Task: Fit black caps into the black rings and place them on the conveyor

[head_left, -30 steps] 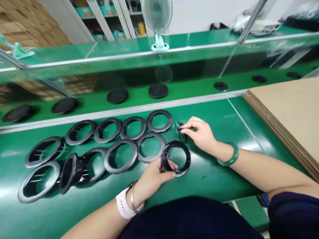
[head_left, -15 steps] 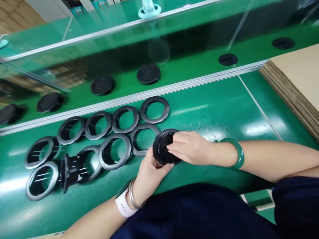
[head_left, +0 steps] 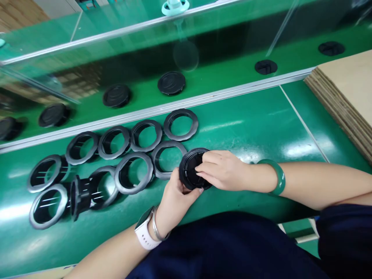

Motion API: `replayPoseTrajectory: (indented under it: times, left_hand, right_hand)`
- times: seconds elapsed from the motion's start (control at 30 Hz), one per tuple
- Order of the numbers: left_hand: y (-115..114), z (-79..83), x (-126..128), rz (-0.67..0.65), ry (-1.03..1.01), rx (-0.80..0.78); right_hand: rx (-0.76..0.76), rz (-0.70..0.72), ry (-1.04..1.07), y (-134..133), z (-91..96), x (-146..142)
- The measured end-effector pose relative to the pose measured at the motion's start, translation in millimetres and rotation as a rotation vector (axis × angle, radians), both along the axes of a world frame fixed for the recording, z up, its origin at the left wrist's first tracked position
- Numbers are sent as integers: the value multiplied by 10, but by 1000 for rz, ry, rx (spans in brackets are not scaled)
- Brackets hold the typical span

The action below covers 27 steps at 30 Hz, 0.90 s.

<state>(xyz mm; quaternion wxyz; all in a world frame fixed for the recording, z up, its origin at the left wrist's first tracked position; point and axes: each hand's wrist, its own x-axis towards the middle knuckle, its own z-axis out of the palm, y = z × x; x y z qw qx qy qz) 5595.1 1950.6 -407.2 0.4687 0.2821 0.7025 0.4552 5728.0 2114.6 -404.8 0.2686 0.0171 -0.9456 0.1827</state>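
Note:
A round black plastic piece (head_left: 191,170) with a raised rim is held in front of me, its hollow inside tilted up. My left hand (head_left: 176,197) grips its lower left edge, thumb along the near side. My right hand (head_left: 222,170) has its fingers bent into the piece, pressed on its dark inner face; the fingertips are partly hidden, so whether they pinch a smaller part cannot be seen. Just left of the piece lies a black flanged ring (head_left: 155,159), part of a group of several such rings on the green table (head_left: 232,124). One flanged ring (head_left: 76,197) stands on its side.
Beyond a metal rail (head_left: 203,97), several black round caps (head_left: 171,83) lie on a green belt (head_left: 215,75) behind a clear panel. A stack of cardboard sheets (head_left: 345,93) is at the right. A pale turquoise suction-cup fitting (head_left: 175,7) stands at the top.
The view has shifted slightly, and the caps on the belt at left sit a little further left. Both hands keep nearly the same hold on the black piece.

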Motion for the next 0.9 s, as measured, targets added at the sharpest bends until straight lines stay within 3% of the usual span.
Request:
replayPoseTrajectory:
  times: [0.13, 0.5, 0.63, 0.77, 0.9]
  left_hand:
    - [16, 29, 10, -12, 15, -6]
    - [-14, 21, 20, -24, 79, -16]
    - [-16, 19, 18, -24, 61, -28]
    - [6, 22, 22, 56, -63, 22]
    - [22, 24, 8, 88, -132, 34]
  right_hand:
    - [-37, -32, -57, -11, 19, 9]
    - [98, -28, -172, -139, 80, 17]
    - [74, 8, -208, -132, 159, 1]
    - [-232, -137, 16, 24, 172, -29]
    - [-687, -275, -155, 159, 100, -72]
